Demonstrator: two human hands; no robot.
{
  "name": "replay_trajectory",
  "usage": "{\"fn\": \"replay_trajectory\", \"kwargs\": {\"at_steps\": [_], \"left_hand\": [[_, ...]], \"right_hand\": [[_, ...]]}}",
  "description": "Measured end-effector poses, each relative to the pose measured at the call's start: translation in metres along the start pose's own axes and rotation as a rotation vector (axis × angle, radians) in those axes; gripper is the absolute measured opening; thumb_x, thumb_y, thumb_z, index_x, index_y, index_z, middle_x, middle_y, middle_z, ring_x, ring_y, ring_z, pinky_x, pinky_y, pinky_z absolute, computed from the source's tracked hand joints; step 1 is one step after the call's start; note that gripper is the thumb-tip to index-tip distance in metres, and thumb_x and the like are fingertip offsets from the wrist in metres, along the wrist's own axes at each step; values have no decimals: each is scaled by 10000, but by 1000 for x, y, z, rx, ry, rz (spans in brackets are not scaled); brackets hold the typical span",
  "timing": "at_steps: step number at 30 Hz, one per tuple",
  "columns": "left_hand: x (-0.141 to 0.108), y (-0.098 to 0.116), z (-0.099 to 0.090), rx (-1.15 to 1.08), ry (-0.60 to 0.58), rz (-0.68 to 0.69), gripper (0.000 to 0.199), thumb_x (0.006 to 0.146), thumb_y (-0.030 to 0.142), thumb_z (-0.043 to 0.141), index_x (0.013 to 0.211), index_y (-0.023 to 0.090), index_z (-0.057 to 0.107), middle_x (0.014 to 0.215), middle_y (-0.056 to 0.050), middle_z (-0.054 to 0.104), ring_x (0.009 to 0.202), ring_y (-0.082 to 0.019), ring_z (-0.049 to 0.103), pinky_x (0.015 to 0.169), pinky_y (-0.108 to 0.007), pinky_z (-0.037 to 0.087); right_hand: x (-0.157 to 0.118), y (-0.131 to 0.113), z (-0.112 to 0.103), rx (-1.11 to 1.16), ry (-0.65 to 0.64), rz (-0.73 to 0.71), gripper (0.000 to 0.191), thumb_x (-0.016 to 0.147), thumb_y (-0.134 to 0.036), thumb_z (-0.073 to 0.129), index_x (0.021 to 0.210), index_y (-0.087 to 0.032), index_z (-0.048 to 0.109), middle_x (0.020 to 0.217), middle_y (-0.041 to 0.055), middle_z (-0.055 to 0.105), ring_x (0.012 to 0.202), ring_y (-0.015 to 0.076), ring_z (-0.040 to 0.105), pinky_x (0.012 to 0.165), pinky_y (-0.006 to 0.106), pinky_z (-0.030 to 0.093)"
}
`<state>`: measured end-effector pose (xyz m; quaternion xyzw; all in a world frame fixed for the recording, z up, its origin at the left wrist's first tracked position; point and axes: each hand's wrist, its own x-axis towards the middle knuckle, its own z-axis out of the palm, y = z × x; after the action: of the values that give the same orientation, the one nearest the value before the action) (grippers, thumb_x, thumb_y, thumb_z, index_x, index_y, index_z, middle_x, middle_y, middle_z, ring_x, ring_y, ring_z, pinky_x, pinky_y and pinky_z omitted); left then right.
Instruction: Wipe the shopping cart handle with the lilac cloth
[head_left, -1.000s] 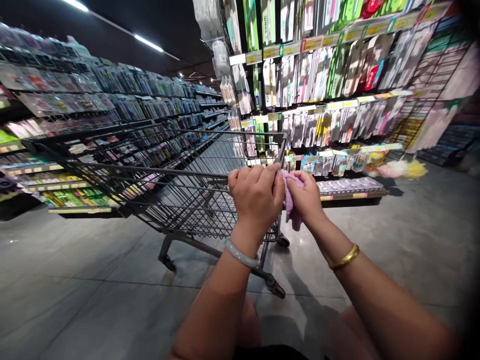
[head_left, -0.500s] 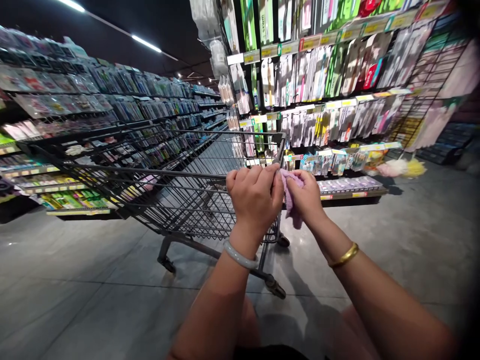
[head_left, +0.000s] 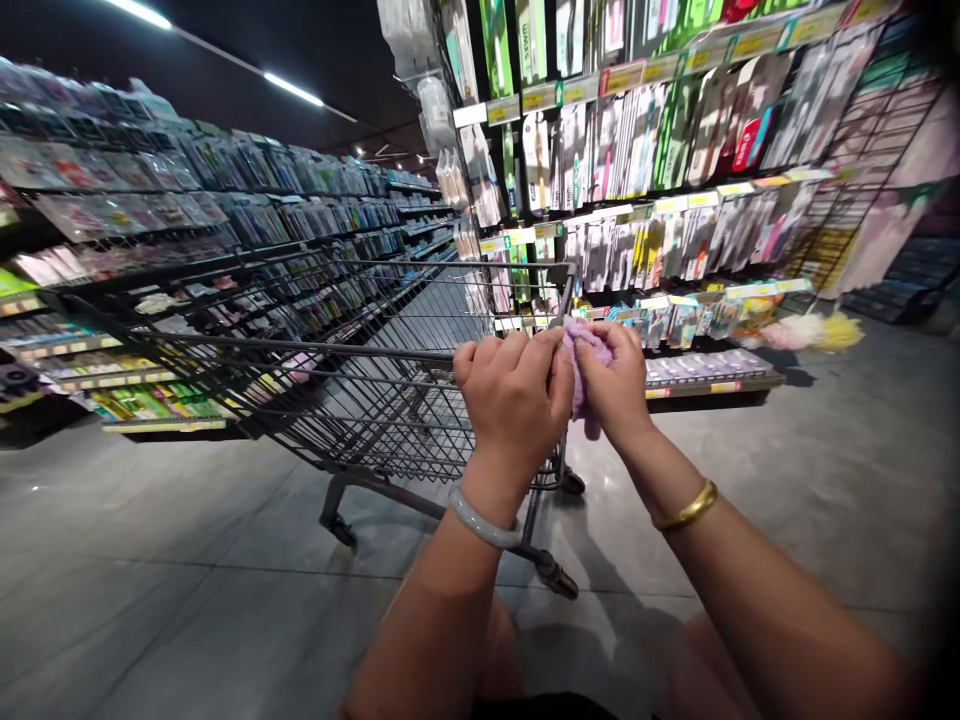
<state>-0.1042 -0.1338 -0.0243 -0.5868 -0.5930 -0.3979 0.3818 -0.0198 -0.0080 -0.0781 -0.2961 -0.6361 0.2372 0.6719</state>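
Observation:
My left hand (head_left: pixel 514 395), with a pale bangle at the wrist, is closed over the top rail of a dark metal shopping cart (head_left: pixel 360 352), close to its corner. Fluffy lilac cloth (head_left: pixel 581 400) is bunched just right of that hand, against the cart's corner. My right hand (head_left: pixel 615 385), a gold bangle on its wrist, pinches the cloth between thumb and fingers. The left thumb lies beside the cloth; whether it presses on it I cannot tell. The rail under the left fingers is hidden.
A rack of packaged toothbrush-like goods (head_left: pixel 630 150) stands behind the cart at right. Long stocked shelves (head_left: pixel 285 190) run along the left. Pink and yellow fluffy puffs (head_left: pixel 814 332) hang at the rack's right end. Grey floor (head_left: pixel 187 610) surrounds the cart's wheels.
My right hand has moved slightly up, and the cloth is bunched tighter, with less hanging below. My left hand keeps its grip on the rail. The view has shifted a little.

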Motion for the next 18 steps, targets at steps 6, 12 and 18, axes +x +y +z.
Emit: {"fn": "replay_trajectory", "kwargs": {"at_steps": [6, 12, 18], "left_hand": [[0, 0, 0, -2, 18, -1, 223, 966, 333, 522, 1057, 272, 716, 814, -8, 693, 802, -222, 535, 864, -422, 299], [-1, 0, -2, 5, 13, 9, 207, 956, 331, 538, 1051, 278, 715, 812, -4, 694, 791, -209, 538, 863, -410, 304], [-2, 2, -5, -2, 11, -3, 201, 952, 317, 541, 1044, 279, 715, 817, -6, 703, 803, -211, 549, 874, -414, 307]], "right_hand": [[7, -22, 5, 9, 25, -146, 144, 849, -327, 636, 977, -266, 659, 1063, 32, 596, 1077, 176, 547, 1027, 375, 437], [10, 19, 10, -1, 29, 69, 167, 811, -347, 632, 903, -209, 655, 982, 49, 607, 987, 191, 553, 988, 425, 458], [23, -24, 0, 58, 80, -95, 153, 853, -361, 629, 958, -256, 665, 1036, 27, 615, 1047, 175, 564, 1011, 384, 447]]}}
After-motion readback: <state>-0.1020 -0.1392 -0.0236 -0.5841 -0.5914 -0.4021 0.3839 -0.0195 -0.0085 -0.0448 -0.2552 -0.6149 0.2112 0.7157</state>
